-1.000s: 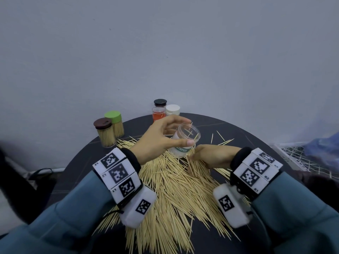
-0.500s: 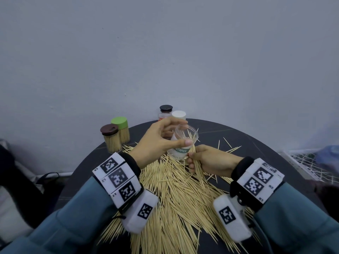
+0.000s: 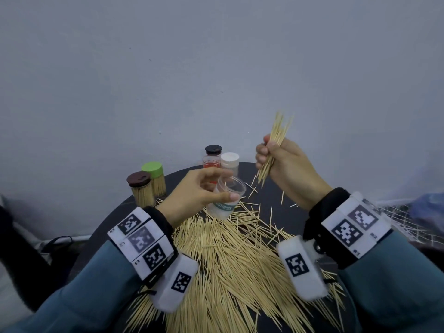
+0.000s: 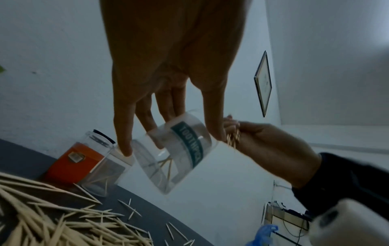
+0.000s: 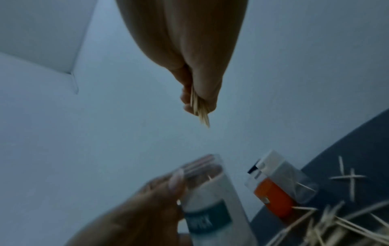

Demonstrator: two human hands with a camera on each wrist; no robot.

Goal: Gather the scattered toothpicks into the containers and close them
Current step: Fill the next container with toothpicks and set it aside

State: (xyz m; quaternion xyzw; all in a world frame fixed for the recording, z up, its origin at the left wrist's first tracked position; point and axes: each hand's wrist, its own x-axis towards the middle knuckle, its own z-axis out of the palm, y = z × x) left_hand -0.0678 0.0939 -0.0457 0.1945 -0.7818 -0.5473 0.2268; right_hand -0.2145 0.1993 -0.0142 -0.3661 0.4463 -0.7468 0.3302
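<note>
My left hand (image 3: 204, 188) grips an open clear container (image 3: 227, 200) with a teal label, tilted above the table; a few toothpicks lie inside it (image 4: 168, 166). My right hand (image 3: 276, 159) is raised to the right of it and pinches a bundle of toothpicks (image 3: 276, 140), held upright with the lower tips above and right of the container's mouth. In the right wrist view the bundle (image 5: 200, 108) pokes out below my fingers, above the container (image 5: 210, 191). A big heap of loose toothpicks (image 3: 235, 265) covers the dark round table (image 3: 271, 169).
At the back left stand two full containers, one with a brown lid (image 3: 138, 179), one with a green lid (image 3: 151, 167). Behind my left hand stand an orange-labelled container with a black lid (image 3: 213, 150) and one with a white lid (image 3: 230, 156). A wire rack (image 3: 403, 219) lies right of the table.
My right hand picked a bundle of toothpicks out of the heap and lifted it up and to the right. The left hand kept hold of the clear container.
</note>
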